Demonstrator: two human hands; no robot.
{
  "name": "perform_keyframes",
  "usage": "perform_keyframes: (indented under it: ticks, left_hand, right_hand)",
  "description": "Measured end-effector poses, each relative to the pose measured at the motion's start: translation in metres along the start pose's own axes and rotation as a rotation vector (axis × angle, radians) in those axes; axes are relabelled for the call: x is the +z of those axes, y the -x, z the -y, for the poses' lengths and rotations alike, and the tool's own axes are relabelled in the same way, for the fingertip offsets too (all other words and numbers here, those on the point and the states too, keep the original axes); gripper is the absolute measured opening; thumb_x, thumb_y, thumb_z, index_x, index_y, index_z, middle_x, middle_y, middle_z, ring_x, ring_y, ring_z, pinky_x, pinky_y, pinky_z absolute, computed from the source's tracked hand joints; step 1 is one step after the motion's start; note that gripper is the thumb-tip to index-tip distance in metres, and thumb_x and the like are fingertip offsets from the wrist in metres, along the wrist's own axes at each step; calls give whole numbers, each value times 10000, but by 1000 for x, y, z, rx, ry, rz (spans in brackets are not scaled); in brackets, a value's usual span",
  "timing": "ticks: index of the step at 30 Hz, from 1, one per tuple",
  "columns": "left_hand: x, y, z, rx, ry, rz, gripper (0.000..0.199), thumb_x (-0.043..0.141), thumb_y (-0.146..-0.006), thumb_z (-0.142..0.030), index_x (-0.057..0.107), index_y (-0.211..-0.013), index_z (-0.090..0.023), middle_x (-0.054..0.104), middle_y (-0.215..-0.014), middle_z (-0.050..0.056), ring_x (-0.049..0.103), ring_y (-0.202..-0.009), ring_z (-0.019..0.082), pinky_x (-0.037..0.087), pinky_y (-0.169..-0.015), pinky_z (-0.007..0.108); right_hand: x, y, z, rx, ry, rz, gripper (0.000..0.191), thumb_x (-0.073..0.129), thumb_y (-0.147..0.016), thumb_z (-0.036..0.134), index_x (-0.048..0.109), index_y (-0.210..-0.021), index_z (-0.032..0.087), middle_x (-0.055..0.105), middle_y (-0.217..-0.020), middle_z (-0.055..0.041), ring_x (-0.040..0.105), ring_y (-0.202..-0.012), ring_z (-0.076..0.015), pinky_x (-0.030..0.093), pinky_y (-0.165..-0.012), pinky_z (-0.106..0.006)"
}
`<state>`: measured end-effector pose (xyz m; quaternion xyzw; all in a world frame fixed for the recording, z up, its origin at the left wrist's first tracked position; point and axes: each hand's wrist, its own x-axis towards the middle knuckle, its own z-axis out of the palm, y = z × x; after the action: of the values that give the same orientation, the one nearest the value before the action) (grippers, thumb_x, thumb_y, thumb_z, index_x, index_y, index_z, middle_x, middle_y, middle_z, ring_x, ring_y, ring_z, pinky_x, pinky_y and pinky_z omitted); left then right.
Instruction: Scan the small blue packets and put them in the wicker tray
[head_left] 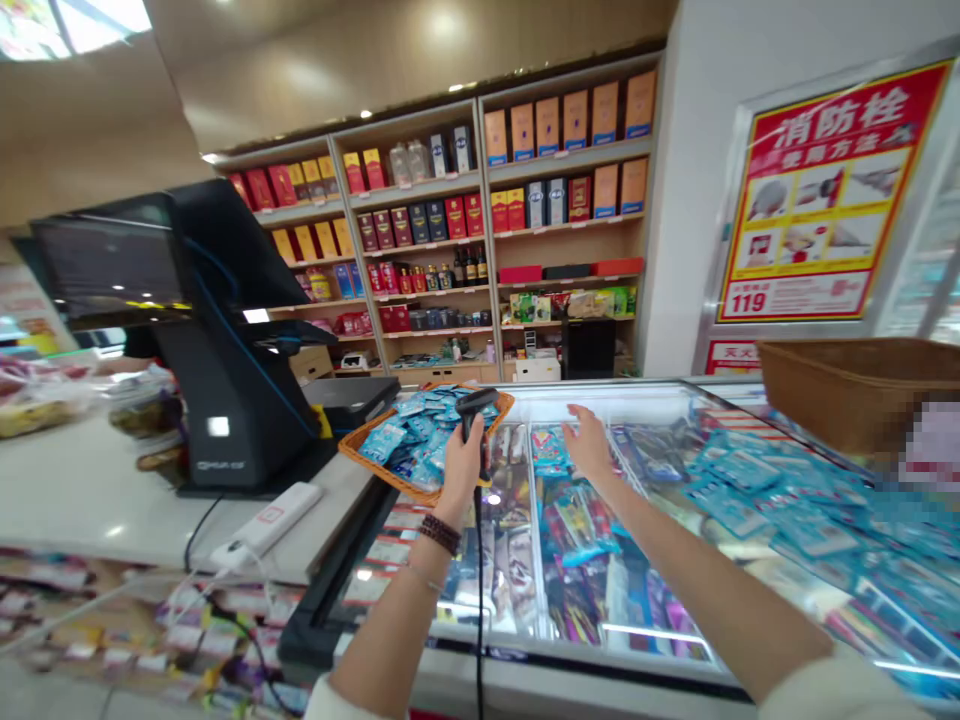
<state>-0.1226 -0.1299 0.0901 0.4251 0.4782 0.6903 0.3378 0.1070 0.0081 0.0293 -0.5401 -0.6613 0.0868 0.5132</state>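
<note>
A black handheld barcode scanner (477, 402) is gripped in my left hand (460, 464), and its cable hangs straight down. Behind and below the scanner sits an orange woven basket (358, 446) full of small blue packets (420, 430). My right hand (589, 445) reaches over the chest freezer with fingers apart and nothing in them. Wrapped ice creams (577, 520) show beneath it in the freezer (517, 655). More blue packets (810, 505) lie spread over the freezer's right side.
A black checkout terminal (232, 400) stands on the white counter (82, 500) at left, beside a white power strip (266, 525) with cables. A brown basket (847, 395) is at the right. Shelves (420, 230) of boxes and bottles line the back wall.
</note>
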Motion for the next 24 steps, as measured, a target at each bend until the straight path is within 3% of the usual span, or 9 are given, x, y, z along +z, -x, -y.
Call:
perform_keyframes:
  ticks: [6,10,13,16,21,24]
  left_hand:
    - [-88,-5,11,39,-95,-157,809,860,-797,-1047,598,-842,-283,573,-614,-56,533,-472,139,410,-462,260]
    - [-116,0,24,2,-152,-217,837,813,-809,-1088,581,-800,-284,544,-553,-54,529,-442,149,404,-453,263]
    - [-121,3,31,-30,-148,-234,818,783,-860,-1071,563,-794,-286,534,-543,-51,538,-437,154,409,-455,259]
    - [-119,4,35,-26,-148,-215,794,804,-878,-1038,566,-804,-284,544,-563,-46,552,-445,159,429,-456,263]
    - [-118,6,34,-20,-161,-211,765,819,-907,-997,552,-801,-289,547,-572,-44,554,-448,160,435,-460,265]
    - [-115,8,31,11,-184,-215,771,812,-898,-1013,560,-803,-291,534,-562,-54,548,-447,161,424,-467,270]
  right_hand:
    - [95,35,120,-210,3,413,446,756,-1089,226,787,-1535,222,864,-1535,-154,755,-1504,-334,545,-1329,-476]
    - [125,50,164,-189,179,611,691,972,-962,270,747,-1610,180,826,-1605,-231,722,-1582,-413,544,-1324,-505]
    - [131,46,173,-131,289,639,723,1088,-848,338,811,-1495,172,801,-1613,-280,723,-1576,-467,564,-1294,-529]
    - [132,40,167,-135,307,627,620,1123,-807,385,877,-1349,214,845,-1547,-246,761,-1524,-458,597,-1242,-506]
    - [128,38,149,-63,150,450,287,912,-1022,269,928,-1308,276,945,-1366,-137,871,-1376,-362,653,-1161,-424]
    - [117,34,137,41,64,347,225,787,-1097,249,954,-1245,277,962,-1333,-105,898,-1337,-331,673,-1132,-392]
